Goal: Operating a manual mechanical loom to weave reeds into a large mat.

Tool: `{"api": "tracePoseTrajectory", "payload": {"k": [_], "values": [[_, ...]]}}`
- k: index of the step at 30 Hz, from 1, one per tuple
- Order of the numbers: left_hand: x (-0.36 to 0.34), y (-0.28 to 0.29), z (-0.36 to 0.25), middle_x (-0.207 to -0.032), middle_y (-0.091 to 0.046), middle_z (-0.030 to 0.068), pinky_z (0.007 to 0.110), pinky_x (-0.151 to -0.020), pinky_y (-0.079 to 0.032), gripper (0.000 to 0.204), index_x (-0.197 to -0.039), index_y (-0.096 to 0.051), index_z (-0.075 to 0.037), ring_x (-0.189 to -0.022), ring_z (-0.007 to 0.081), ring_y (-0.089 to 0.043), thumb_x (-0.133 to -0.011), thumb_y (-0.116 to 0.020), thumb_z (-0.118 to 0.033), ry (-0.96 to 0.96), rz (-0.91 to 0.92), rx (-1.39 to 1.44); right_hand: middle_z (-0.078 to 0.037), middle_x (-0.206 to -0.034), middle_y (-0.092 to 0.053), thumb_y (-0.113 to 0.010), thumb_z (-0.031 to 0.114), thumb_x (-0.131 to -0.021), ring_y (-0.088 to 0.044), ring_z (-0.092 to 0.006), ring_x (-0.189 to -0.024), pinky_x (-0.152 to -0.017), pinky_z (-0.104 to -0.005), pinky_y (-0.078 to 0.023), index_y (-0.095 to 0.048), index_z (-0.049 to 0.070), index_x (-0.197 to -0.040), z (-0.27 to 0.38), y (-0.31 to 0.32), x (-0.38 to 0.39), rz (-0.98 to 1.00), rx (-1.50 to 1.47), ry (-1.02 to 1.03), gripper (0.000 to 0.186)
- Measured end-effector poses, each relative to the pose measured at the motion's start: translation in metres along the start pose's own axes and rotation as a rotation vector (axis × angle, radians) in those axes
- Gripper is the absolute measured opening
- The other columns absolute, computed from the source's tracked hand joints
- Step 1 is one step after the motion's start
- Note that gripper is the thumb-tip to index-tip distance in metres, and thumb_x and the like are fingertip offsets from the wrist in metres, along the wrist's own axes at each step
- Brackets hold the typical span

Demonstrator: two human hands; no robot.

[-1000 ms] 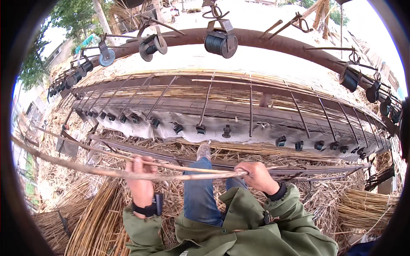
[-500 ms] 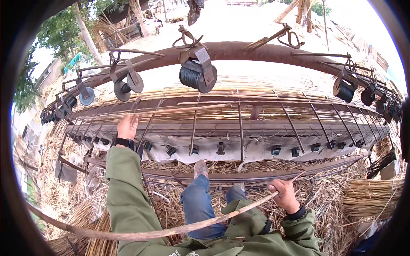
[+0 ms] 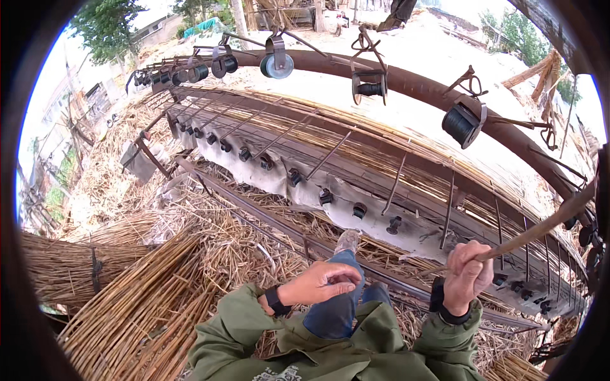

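My right hand [image 3: 469,273] is closed around a long brown reed stalk [image 3: 537,230]. Its thick part rises toward the upper right and leaves the view, while a thin end pokes out left of the fist. Over my knees, my left hand [image 3: 321,282] is empty, fingers loosely bent and apart from the thumb. In front stands a long metal frame with a row of upright rods [image 3: 394,184]. Reed stalks [image 3: 375,141] lie along it behind the rods. A pale cloth strip [image 3: 305,197] with small dark wire spools runs below them.
Overhead curves a rusty pipe [image 3: 419,79] with hanging wire spools [image 3: 460,126]. A metal rail [image 3: 273,230] crosses before my feet. Bundles of reeds [image 3: 140,298] lie at the left, and loose straw [image 3: 210,244] covers the ground. Trees [image 3: 105,28] stand behind.
The view has turned left. My left hand has drawn back from the rods to above my knees. My right hand has risen, and the stalk has swung from the lower left to the upper right.
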State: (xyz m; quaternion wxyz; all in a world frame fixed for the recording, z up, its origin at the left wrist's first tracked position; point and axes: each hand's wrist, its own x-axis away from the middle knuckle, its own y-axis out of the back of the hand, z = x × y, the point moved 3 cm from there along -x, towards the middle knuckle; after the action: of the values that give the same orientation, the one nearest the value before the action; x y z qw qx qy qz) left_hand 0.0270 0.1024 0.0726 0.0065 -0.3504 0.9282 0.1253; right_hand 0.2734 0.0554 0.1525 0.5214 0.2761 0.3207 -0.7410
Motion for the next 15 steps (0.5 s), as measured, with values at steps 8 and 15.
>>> {"api": "tracePoseTrajectory", "payload": {"k": [8, 15], "values": [[-0.058, -0.095, 0.025, -0.109, -0.056, 0.0082, 0.022, -0.066, -0.047, 0.041, -0.123, -0.045, -0.004, -0.082, 0.012, -0.058, -0.093, -0.051, -0.03, 0.166, 0.216, 1.256, 0.0, -0.067, -0.032, -0.039, 0.038, -0.095, -0.032, -0.0101, -0.058, -0.054, -0.0246, -0.03, -0.038, 0.009, -0.083, 0.039, -0.012, 0.034, -0.323, -0.107, 0.081, 0.032], [-0.056, -0.057, 0.057, -0.089, -0.062, 0.0059, 0.023, -0.062, -0.048, 0.011, -0.096, -0.058, -0.005, -0.073, 0.0116, -0.058, -0.091, -0.053, -0.013, 0.059, -0.431, 1.467, -0.006, -0.077, -0.042, -0.046, 0.033, -0.094, -0.046, -0.0192, -0.076, -0.072, -0.034, -0.041, -0.041, 0.007, -0.09, 0.049, 0.035, 0.058, -0.134, 0.064, -0.086, 0.027]]}}
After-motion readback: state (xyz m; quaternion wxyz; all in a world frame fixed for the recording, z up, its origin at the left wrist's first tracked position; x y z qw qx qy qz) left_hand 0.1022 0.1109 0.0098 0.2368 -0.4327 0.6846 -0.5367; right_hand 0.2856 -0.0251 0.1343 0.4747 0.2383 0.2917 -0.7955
